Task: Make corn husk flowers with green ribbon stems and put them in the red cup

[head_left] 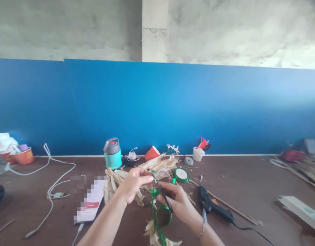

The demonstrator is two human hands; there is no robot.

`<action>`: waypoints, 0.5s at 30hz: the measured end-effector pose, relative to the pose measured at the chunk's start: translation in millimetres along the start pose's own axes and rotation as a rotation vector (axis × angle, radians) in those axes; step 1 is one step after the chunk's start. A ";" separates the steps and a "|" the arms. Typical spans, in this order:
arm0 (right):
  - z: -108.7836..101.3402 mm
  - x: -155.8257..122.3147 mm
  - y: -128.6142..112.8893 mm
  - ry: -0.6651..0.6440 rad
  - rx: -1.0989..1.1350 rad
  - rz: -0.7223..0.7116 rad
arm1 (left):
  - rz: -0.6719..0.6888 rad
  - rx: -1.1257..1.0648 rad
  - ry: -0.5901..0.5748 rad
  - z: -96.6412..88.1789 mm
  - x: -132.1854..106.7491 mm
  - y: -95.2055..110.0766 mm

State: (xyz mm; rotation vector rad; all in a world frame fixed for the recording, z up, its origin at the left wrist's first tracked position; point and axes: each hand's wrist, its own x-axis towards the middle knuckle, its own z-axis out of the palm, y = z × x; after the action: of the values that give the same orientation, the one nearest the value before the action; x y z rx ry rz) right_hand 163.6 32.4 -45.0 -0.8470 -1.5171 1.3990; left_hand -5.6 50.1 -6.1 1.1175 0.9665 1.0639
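My left hand (133, 184) is closed in a pinch on a green ribbon (155, 205) wound round a stem of dried husk flowers (153, 234). My right hand (175, 201) is closed round black scissors (163, 194), whose tip points up toward the left fingers. The ribbon loops down between both hands. A green ribbon roll (181, 174) lies just beyond my hands, next to a heap of dried corn husks (157, 165).
A black glue gun (213, 205) and thin sticks (231, 206) lie at right on the brown table (249, 184). A teal flask (112, 153), red cup (152, 153), tape roll (189, 160), white pot with tools (198, 153) stand along the blue wall. White cables (53, 177) and a phone (90, 201) lie left.
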 end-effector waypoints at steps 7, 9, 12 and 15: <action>-5.6 6.4 12.0 0.066 -0.006 0.024 | -0.014 -0.061 0.022 -5.2 1.3 -0.5; -11.8 9.9 18.6 0.154 -0.130 0.020 | -0.012 -0.101 0.030 -7.2 1.5 -0.2; -20.6 13.2 28.4 0.299 -0.653 0.076 | -0.017 -0.165 0.024 -8.6 2.0 -0.8; -23.5 12.9 35.5 0.333 -0.978 0.143 | -0.040 -0.223 0.000 -7.4 3.5 -4.2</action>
State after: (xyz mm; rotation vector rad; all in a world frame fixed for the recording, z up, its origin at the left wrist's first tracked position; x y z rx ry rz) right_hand 177.6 58.0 -78.6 -1.6946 -1.8745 0.4793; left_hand -11.2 54.6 -11.8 0.9114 0.8442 1.1097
